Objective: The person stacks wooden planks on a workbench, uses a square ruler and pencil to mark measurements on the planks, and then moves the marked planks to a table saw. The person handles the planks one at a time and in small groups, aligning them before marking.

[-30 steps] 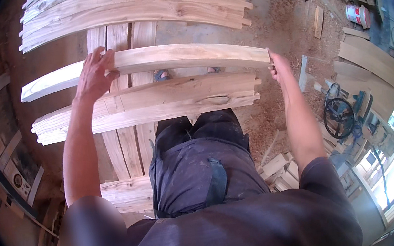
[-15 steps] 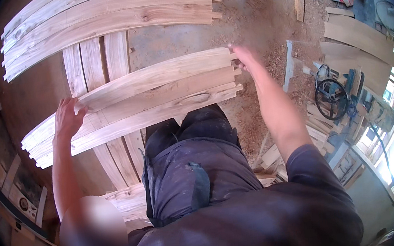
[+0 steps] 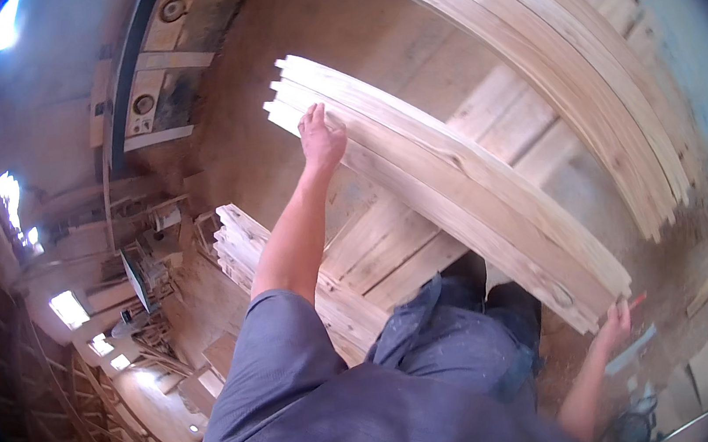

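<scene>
Several pale wooden planks (image 3: 473, 180) lie side by side in front of me, narrow tongues showing at their left ends. My left hand (image 3: 324, 139) is closed on the planks near that left end, its fingers curled over the wood. At the opposite end, my right hand (image 3: 615, 329) is beside the plank ends, closed round a thin red stick, probably a pencil (image 3: 638, 300), whose tip sticks out to the right. Part of the right fingers is hidden by the angle.
Another group of planks (image 3: 546, 56) lies beyond, on crosswise boards (image 3: 505, 118). More planks (image 3: 343, 311) lie behind my left arm. Loose wood (image 3: 704, 291) lies on the dusty floor at right. Machinery (image 3: 137, 287) and framed panels (image 3: 167, 63) stand at left.
My view has swung left. The left hand has shifted from the planks' far edge toward their left end and near side. My right hand has come nearer along the right ends.
</scene>
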`<state>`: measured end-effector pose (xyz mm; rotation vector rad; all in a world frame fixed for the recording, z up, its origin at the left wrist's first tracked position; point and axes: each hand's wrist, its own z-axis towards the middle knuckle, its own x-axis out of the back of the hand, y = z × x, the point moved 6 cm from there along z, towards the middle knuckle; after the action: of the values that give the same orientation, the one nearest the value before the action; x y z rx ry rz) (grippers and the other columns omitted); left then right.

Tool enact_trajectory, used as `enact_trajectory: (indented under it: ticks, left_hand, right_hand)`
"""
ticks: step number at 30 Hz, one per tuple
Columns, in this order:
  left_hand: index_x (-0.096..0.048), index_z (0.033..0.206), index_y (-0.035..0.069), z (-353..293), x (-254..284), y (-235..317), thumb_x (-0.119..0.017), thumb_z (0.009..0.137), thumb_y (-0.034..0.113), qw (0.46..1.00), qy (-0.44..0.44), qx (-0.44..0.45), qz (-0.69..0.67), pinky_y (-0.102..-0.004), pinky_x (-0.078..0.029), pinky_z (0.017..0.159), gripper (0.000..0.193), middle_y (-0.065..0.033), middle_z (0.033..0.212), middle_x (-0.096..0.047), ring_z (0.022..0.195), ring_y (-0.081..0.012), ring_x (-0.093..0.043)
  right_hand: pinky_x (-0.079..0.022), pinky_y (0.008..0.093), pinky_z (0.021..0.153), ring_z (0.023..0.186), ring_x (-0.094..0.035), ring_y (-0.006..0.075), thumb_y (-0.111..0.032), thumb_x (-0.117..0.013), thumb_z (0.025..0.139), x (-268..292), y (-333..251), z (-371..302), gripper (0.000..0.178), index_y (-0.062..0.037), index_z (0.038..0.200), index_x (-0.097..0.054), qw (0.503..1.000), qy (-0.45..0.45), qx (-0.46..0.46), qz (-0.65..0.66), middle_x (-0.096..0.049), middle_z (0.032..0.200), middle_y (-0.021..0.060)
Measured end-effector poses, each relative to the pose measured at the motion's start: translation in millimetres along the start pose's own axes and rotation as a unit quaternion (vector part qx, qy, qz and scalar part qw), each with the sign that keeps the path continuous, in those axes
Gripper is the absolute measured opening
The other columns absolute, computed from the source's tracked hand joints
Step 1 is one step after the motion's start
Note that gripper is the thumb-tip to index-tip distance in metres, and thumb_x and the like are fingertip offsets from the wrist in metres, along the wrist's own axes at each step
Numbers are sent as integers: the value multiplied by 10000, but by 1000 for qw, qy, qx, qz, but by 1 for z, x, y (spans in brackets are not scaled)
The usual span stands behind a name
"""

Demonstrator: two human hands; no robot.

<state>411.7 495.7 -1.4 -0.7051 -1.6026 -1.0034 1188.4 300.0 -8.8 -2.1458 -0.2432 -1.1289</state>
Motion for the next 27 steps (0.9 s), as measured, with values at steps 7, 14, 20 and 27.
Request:
enact_trajectory:
  ticks: [7, 14, 20, 27]
  left_hand:
    - [-464, 1403, -21, 102, 25, -94, -629, 821, 154, 995, 12, 95, -35, -407, -410, 1086, 629, -233, 1335, -572, 1249, -367, -537]
    - [-414, 1454, -16, 166, 5, -130, -574, 848, 73, 969, -55, 136, -201, -327, -448, 1018, 633, -189, 1263, -645, 1183, -286, -604]
    - [-441, 1434, -41, 180, 9, -155, -522, 871, 57, 966, -82, 115, -215, -251, -486, 894, 576, -167, 1177, -698, 1079, -189, -643]
    - [-462, 1421, -34, 176, 20, -155, -499, 839, 35, 973, -111, 100, -177, -299, -468, 977, 588, -162, 1169, -702, 1127, -247, -641]
  right_hand:
    - [-450, 325, 877, 936, -560, 184, 12, -647, 816, -16, 2, 4, 494, 54, 1303, -575, 994, 54, -32, 90, -622, 1046, 62]
    - [-427, 336, 954, 1016, -572, 216, 25, -619, 832, -12, -8, 2, 493, 47, 1318, -535, 994, 38, -84, 63, -622, 1073, 107]
    - [-465, 355, 951, 1074, -594, 229, 15, -648, 833, -13, -15, 1, 443, 41, 1267, -566, 988, 47, -110, 100, -651, 1130, 146]
    - [-507, 314, 842, 984, -610, 203, -1, -678, 838, -3, -11, 15, 392, 51, 1216, -586, 993, 0, -112, -26, -652, 1111, 149]
